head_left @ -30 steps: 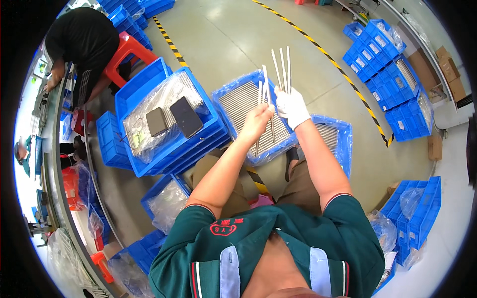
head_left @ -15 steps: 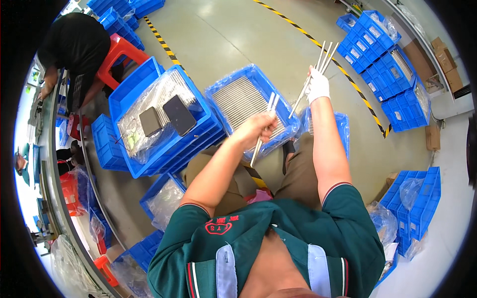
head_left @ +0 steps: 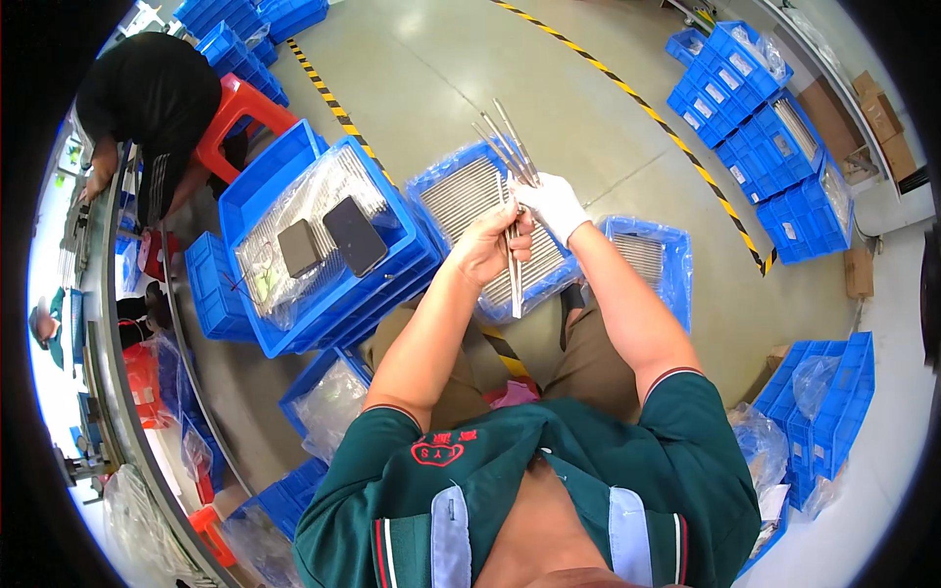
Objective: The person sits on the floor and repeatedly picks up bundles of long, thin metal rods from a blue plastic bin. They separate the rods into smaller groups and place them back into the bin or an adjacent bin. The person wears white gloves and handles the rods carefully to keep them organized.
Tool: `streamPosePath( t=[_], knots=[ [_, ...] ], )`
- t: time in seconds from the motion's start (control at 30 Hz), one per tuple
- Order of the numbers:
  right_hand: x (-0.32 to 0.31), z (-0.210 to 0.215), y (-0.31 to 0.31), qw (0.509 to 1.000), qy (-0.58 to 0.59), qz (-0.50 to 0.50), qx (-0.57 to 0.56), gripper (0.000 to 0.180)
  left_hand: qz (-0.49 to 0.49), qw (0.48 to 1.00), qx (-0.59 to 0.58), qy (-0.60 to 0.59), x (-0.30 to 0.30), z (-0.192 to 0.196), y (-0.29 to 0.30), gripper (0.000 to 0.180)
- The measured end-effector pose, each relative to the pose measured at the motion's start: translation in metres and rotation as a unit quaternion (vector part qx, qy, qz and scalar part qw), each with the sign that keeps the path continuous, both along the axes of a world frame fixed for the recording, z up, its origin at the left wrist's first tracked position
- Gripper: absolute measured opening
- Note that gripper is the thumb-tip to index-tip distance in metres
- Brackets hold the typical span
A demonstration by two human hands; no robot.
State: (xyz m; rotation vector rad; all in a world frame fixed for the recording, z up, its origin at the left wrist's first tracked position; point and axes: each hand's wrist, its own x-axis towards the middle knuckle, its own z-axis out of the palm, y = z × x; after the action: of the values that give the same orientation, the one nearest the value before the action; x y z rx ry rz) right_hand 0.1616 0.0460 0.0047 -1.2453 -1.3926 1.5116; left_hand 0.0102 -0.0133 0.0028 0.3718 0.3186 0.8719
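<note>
Over a blue crate (head_left: 561, 267) lined with clear plastic, both my hands are close together. My bare left hand (head_left: 488, 245) is closed round a few thin metal rods (head_left: 516, 289), which point down toward me. In a white glove, my right hand (head_left: 554, 206) grips several more metal rods (head_left: 512, 132) that fan out up and away. The hands meet or nearly touch; which rods pass between them is hard to make out. Rows of similar rods (head_left: 459, 201) lie in the crate below. To the right, a smaller lined crate (head_left: 676, 284) also holds rods.
On my left, stacked blue crates (head_left: 392, 284) carry bagged rods, a black phone (head_left: 355, 235) and a dark box (head_left: 299, 247). A person in black (head_left: 147, 98) bends beside a red stool (head_left: 235, 113). More blue crates (head_left: 784, 206) stand at the right wall.
My right hand has swung left and nearer with its rods, from over the right crate to beside my left hand. The left-hand rods now stand more upright.
</note>
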Motion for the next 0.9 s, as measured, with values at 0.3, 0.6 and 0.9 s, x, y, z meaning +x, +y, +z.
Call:
streamPosePath(
  t=[0.3, 0.6, 0.9],
  knots=[
    [0.003, 0.028, -0.023, 0.995, 0.042, -0.055, -0.065, 0.021, 0.254, 0.959, 0.001, 0.128, -0.029, 0.013, 0.016, 0.024],
    [-0.005, 0.044, -0.056, 0.998, 0.015, 0.049, -0.047, 0.018, 0.343, 0.937, 0.007, 0.064, -0.05, 0.022, 0.028, 0.026],
    [-0.015, 0.031, -0.05, 0.998, 0.053, 0.01, -0.027, 0.018, 0.253, 0.958, 0.003, 0.137, -0.023, 0.022, 0.015, 0.024]
  ],
)
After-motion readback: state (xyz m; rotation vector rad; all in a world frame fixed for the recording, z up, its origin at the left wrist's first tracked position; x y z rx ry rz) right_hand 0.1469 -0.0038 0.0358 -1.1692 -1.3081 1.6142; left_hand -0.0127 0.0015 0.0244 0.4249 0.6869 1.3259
